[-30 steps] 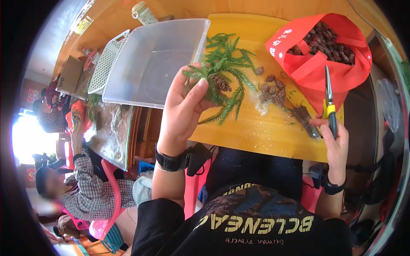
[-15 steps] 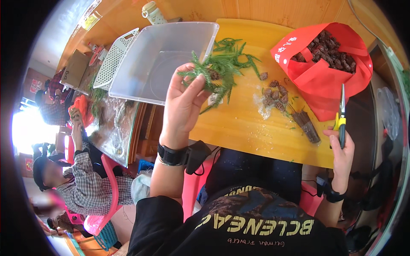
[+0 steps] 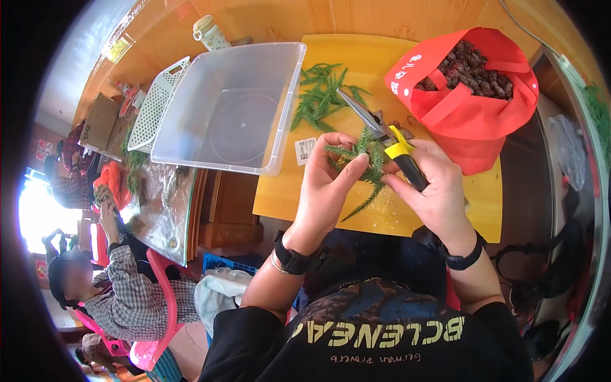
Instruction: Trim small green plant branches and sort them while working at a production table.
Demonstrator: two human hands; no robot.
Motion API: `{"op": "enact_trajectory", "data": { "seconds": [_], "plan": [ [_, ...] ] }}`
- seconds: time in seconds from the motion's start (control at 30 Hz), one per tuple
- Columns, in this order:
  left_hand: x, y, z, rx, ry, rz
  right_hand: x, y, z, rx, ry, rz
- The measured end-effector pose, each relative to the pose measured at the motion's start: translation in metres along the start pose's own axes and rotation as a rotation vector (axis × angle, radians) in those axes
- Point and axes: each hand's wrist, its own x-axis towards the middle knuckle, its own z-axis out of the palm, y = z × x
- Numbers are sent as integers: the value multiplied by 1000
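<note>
Between the thumb and fingers of my left hand (image 3: 328,181) is a green needle-leaved sprig (image 3: 367,148), held above the near part of the yellow table (image 3: 273,197). My right hand (image 3: 439,184) grips long-nosed pliers (image 3: 366,113) with yellow and black handles. The pliers' long metal jaws point up and left, passing close over the sprig; I cannot tell whether they touch it. More green sprigs (image 3: 321,95) lie loose on the table beyond my left hand. Small brown cones (image 3: 402,127) show partly behind the pliers and my right hand.
An open red bag (image 3: 474,140) full of brown cones (image 3: 477,73) stands at the right. At the left are a clear plastic bin (image 3: 168,153), a white perforated basket (image 3: 153,108) and a bottle (image 3: 210,33). Another person (image 3: 137,280) sits at a separate table farther left.
My right hand has brought the pliers from the table's right edge in to the sprig. My left hand has moved right and lower with the sprig. The view has shifted slightly.
</note>
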Motion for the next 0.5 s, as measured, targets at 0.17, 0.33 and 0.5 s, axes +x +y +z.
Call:
{"op": "enact_trajectory", "data": {
  "seconds": [0.17, 0.33, 0.5],
  "plan": [
    [-1, 0, -5, -308, -10, -206, -1, 12, -9, 315, -261, 268],
    [4, 0, -9, -433, -26, -338, -3, 20, -16, 611, -231, 235],
    [9, 2, -15, -463, -95, -367, -11, 29, -17, 642, -359, 121]
  ]
}}
